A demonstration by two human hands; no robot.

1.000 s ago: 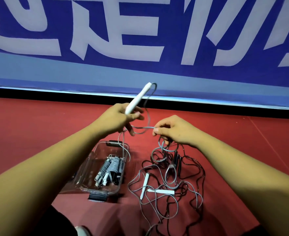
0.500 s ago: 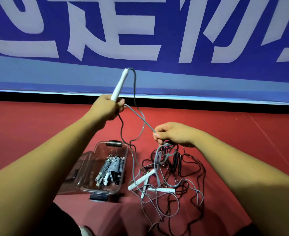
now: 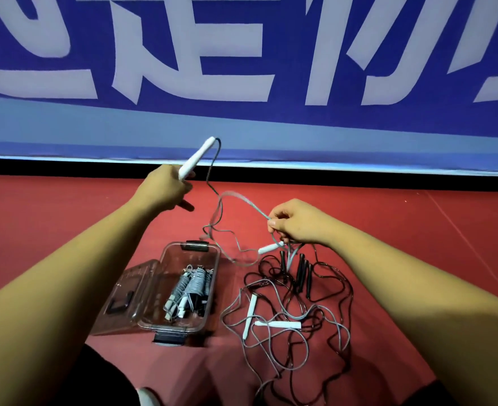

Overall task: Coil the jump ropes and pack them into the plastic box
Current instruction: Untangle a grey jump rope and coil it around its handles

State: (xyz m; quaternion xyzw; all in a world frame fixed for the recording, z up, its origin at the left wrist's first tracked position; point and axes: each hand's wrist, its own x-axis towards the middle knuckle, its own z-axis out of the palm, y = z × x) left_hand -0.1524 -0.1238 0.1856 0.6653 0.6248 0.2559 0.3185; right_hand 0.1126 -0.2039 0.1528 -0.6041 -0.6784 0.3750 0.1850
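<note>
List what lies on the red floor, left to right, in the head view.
From the left: open lid → clear plastic box with coiled ropes inside → tangle of loose grey and black ropes.

Red floor (image 3: 51,218), clear plastic box (image 3: 213,288) on it, tangled grey and black jump ropes (image 3: 277,324) just beside

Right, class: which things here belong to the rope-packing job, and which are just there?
Job:
left hand gripping white handle
right hand pinching grey rope
plastic box
coiled ropes inside
loose rope tangle

Just there:
blue banner
red floor
shoe tip
</note>
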